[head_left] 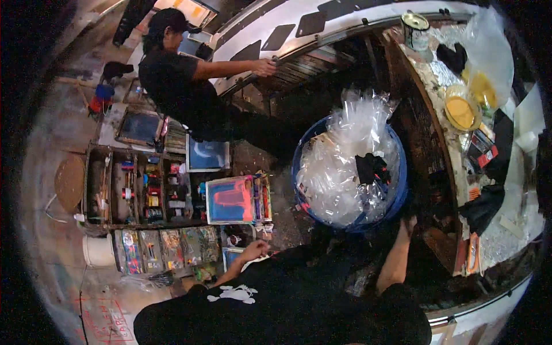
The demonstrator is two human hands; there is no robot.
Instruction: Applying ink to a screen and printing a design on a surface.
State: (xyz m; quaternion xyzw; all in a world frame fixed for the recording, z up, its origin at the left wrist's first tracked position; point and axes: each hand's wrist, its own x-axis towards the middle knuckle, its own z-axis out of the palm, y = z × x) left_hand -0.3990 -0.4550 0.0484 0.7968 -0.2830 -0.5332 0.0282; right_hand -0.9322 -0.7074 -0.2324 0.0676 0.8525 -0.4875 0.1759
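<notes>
Left hand [256, 249]: fingers half-curled near the screen [230, 199], any hold unclear; right hand [409, 223]: beside the bin [401, 198], grip hidden; bin stands centre-right, seemingly filled, plastic [328, 181] heaped above its rim; what is left, I cannot tell.

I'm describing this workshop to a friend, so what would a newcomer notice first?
Probably the big blue barrel right of centre, heaped with clear plastic. Left of it, a blue screen with a bright pink patch stands out. At the right is a yellow-filled bowl.
</notes>
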